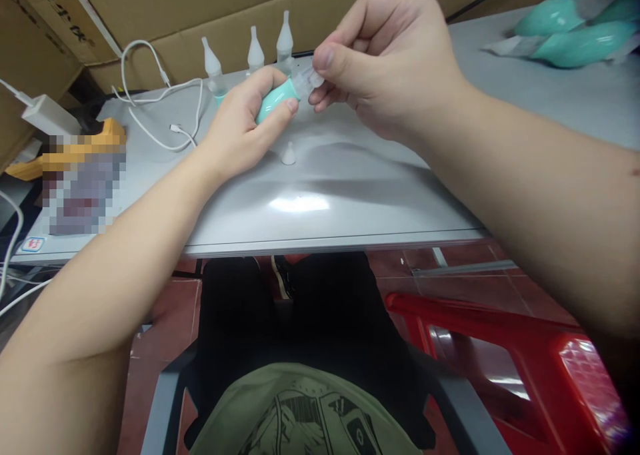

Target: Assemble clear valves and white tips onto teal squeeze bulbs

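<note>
A: What is the condition of your left hand?
B: It is curled around one glossy, rounded mint-green plastic body. You hold this above the smooth grey table, nearer the back edge than the front.

A: Your right hand?
B: Nearly closed: your thumb and fingertips pinch the end of one transparent plastic collar at the body's tip.

A: What stands near your hands?
B: One small white cone, wide end down, between your left hand and the front edge. Three tapered white nozzles stand in a row along the back edge.

A: And toward the corners?
B: Back right: at least three glossy mint-green pieces, partly in crinkled clear film. Back left: a smooth, looped white cable.
</note>
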Available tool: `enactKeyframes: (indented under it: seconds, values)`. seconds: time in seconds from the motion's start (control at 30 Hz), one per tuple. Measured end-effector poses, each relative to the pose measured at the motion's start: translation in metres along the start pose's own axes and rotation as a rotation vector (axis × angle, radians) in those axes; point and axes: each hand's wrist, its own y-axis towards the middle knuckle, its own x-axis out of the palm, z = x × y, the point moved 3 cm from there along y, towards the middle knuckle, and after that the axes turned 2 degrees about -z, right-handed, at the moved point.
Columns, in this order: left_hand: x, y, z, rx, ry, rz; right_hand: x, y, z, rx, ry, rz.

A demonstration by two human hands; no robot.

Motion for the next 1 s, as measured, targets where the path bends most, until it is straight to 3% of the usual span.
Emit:
enactKeyframes:
  seconds: [0.27,0.63,1.0]
  values:
    - [-0.0005,-0.0003,0.0020,0.014,-0.020,0.023,-0.0022,-0.0007,0.0051,0.008,-0.077,-0.012]
    - [-0.0011,-0.0045,0.0045,-0.011,0.083,-0.064,-0.0064,-0.0004,0.0070,0.051,-0.119,-0.069]
    - [-0.0009,-0.0044,0.0044,-0.007,0.080,-0.008,0.0010,-0.0044,0.0039,-0.011,-0.088,-0.023]
